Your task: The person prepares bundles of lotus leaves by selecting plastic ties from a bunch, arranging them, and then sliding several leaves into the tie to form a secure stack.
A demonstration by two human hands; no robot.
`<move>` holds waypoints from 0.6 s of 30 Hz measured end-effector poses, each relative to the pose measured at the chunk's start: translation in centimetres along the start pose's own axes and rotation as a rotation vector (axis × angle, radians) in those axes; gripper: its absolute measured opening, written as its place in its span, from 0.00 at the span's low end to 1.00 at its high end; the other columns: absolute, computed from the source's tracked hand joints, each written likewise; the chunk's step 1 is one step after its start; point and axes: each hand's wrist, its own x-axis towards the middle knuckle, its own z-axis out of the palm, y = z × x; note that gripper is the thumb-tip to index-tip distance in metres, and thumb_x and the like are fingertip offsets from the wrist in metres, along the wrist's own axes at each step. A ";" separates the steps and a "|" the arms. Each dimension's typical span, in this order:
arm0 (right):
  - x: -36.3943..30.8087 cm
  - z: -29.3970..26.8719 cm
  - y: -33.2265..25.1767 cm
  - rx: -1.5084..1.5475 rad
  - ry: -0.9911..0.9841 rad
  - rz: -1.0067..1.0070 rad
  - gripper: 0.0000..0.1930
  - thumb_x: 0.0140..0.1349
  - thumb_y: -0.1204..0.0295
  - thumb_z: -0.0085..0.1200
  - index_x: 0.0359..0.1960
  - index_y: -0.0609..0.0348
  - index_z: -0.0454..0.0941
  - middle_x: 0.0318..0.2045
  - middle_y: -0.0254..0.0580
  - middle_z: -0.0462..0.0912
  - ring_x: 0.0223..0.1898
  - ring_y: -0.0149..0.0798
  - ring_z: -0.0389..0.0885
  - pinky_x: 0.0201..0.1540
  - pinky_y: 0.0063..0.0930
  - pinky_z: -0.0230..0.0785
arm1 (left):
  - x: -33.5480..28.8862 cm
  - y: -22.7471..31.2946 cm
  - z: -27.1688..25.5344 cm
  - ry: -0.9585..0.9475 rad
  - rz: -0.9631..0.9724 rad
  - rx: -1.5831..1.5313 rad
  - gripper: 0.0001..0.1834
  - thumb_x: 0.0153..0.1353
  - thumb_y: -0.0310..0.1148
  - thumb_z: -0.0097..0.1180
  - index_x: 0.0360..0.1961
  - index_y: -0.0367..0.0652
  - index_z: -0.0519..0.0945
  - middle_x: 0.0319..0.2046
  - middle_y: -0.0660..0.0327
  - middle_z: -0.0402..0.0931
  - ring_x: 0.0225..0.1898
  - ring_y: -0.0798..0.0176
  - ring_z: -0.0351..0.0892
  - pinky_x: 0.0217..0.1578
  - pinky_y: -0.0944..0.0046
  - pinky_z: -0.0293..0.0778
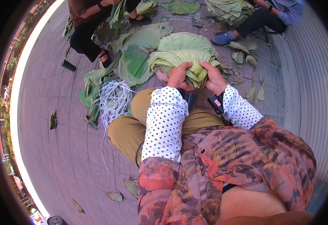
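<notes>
A stack of pale green lotus leaves (197,71) is gathered and folded between my two hands, just beyond my knees. My left hand (179,76) grips its left side, thumb on top and fingers mostly hidden below. On the right side, my right hand (213,77) clasps it in the same way. The leaves' broad part fans out away from me, while the near end bunches into a point. Under the left edge shows a bit of a pink surface (161,76), mostly covered. A tangled heap of white plastic strings (115,95) lies left of my knees.
Loose lotus leaves (135,62) spread over the paving beyond the strings. Two people sit opposite, one in black trousers (85,43) and one with a blue shoe (224,38). Another leaf pile (229,11) lies near the latter. A dark cylinder (68,65) is at left; a ribbed shutter (317,75) at right.
</notes>
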 end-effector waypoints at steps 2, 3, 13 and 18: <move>-0.6 0.5 -1.3 0.031 0.011 0.018 0.19 0.67 0.70 0.58 0.58 0.62 0.73 0.50 0.43 0.82 0.51 0.41 0.82 0.58 0.41 0.74 | -0.4 -0.4 0.8 0.005 0.028 0.026 0.23 0.67 0.35 0.54 0.60 0.35 0.72 0.52 0.47 0.79 0.49 0.44 0.82 0.51 0.40 0.79; -0.3 0.9 -2.0 0.065 -0.010 -0.023 0.19 0.67 0.70 0.58 0.58 0.62 0.73 0.50 0.43 0.82 0.51 0.41 0.82 0.58 0.41 0.74 | -0.4 1.0 1.9 -0.002 0.061 0.055 0.22 0.67 0.35 0.54 0.59 0.35 0.72 0.51 0.47 0.79 0.49 0.44 0.82 0.51 0.41 0.79; -4.5 -0.2 -13.2 -0.025 0.037 -0.106 0.15 0.69 0.70 0.52 0.56 0.54 0.75 0.50 0.37 0.82 0.51 0.37 0.80 0.54 0.39 0.72 | -0.9 0.1 8.9 0.044 0.156 0.077 0.22 0.66 0.32 0.53 0.60 0.34 0.72 0.54 0.50 0.79 0.54 0.46 0.80 0.58 0.44 0.74; -7.0 0.0 -15.5 -0.031 0.080 -0.091 0.14 0.68 0.71 0.52 0.54 0.52 0.76 0.47 0.34 0.82 0.49 0.36 0.80 0.51 0.41 0.73 | -2.9 -0.3 11.3 0.048 0.120 0.106 0.23 0.65 0.32 0.54 0.59 0.36 0.73 0.54 0.50 0.80 0.53 0.45 0.80 0.58 0.42 0.74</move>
